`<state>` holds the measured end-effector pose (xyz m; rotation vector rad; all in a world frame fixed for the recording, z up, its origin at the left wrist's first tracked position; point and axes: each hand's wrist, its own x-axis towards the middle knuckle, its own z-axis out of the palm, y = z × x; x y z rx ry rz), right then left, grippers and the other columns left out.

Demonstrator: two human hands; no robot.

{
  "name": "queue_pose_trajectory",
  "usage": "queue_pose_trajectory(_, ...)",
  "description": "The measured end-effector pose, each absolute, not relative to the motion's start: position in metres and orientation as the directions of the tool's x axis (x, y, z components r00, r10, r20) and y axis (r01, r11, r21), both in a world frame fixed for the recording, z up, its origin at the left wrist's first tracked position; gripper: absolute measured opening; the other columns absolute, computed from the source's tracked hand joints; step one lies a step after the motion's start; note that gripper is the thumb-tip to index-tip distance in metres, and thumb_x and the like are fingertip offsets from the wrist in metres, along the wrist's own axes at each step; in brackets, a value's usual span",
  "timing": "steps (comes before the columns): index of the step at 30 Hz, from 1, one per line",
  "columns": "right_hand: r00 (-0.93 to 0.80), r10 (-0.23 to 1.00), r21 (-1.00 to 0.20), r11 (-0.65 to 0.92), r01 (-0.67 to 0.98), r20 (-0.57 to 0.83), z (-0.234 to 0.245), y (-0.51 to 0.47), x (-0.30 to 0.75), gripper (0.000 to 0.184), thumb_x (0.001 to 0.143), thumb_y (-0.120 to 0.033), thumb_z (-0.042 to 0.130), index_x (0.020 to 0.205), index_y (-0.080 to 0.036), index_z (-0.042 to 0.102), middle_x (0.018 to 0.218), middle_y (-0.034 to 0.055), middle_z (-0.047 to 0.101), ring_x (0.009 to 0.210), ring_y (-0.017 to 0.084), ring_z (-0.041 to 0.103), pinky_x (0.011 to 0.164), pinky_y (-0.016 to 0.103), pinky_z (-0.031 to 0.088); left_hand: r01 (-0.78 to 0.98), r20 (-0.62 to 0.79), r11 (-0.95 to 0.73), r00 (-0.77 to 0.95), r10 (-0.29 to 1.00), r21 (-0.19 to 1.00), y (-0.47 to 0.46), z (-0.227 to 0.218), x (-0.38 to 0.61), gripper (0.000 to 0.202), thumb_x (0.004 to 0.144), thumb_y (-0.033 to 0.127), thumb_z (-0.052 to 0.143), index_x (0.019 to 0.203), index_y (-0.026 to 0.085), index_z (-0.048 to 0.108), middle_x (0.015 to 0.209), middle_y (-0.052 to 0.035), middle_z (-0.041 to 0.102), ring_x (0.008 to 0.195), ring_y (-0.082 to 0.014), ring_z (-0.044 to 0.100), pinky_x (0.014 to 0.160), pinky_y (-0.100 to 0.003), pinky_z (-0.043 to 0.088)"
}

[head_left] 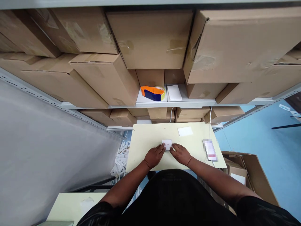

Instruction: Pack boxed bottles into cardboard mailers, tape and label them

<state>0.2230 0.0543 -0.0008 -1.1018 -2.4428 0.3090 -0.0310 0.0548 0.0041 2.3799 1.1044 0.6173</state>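
A small flat white box-like item (167, 144) with faint reddish print lies on the pale yellow table (145, 138) in front of me. My left hand (154, 155) has its fingers closed against the item's lower left side. At the lower right edge my right hand (181, 154) grips it with thumb and fingers. The undersides of both hands are hidden. Beyond the item lies a white sheet of paper (185, 131). To the right of my right hand rests a phone (209, 150), its screen blurred out.
Brown cardboard boxes (150, 37) fill the shelves ahead. On the middle shelf (150, 104) sit an orange and blue tape dispenser (152, 93) and a white stack (174, 93). An open carton (255, 175) stands at right; paper scraps (121, 158) litter the floor at left.
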Motion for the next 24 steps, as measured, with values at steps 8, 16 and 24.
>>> queue_pose_trajectory(8,-0.224,0.972,-0.763,0.195,0.617,0.067,-0.009,0.044,0.217,0.064,0.087,-0.031,0.069,0.145,-0.023,0.043,0.131,0.014,0.059,0.098,0.024,0.069,0.082,0.043,0.062,0.567,0.112,-0.261,0.284,0.952,0.781,0.044,0.009,-0.01,0.068,0.085,0.019,0.067,0.149,0.027,0.045,0.151,-0.0121,0.052,0.128,-0.0276,0.061,0.096,-0.042,0.06)
queue_pose_trajectory(16,-0.261,0.917,-0.831,-0.12,0.542,-0.303,-0.037,0.04,0.214,0.071,0.082,-0.027,0.069,0.149,-0.029,0.045,0.127,0.0081,0.07,0.107,0.026,0.07,0.091,0.044,0.058,0.275,-0.349,0.291,0.189,0.918,0.916,0.04,-0.03,0.001,0.084,0.076,0.019,0.078,0.151,0.021,0.041,0.151,-0.0186,0.053,0.12,-0.0311,0.066,0.101,-0.048,0.053)
queue_pose_trajectory(24,-0.31,0.88,-0.832,-0.153,0.533,-0.361,-0.044,0.074,0.184,0.077,0.076,-0.021,0.071,0.148,-0.028,0.045,0.13,0.0069,0.068,0.117,0.027,0.066,0.1,0.044,0.053,0.2,-0.395,0.363,0.15,0.906,0.91,0.063,-0.035,-0.013,0.086,0.078,0.018,0.073,0.156,0.022,0.038,0.153,-0.0139,0.053,0.129,-0.0313,0.061,0.111,-0.047,0.046)
